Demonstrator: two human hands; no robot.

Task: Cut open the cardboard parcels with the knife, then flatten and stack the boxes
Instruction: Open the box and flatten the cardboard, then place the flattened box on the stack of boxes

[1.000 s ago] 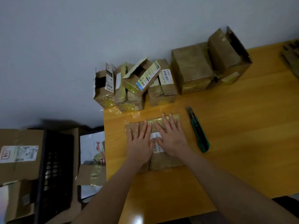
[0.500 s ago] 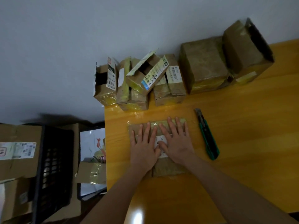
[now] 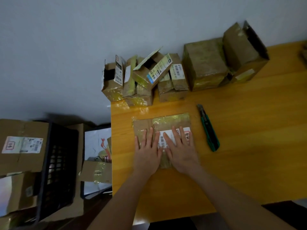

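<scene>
On the yellow table, both hands, left and right, press flat-fingered on the flattened box.

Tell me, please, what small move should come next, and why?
Probably slide the flattened box aside to start a stack: it lies flat under the left hand and right hand, while upright parcels wait behind.

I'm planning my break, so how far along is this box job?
Done: one cardboard box lies cut open and flat on the table. In hand: the left hand and right hand press it down with straight fingers; the utility knife lies to its right, untouched. Left: the small parcels and two larger boxes by the wall stand unflattened, some with flaps open.
</scene>
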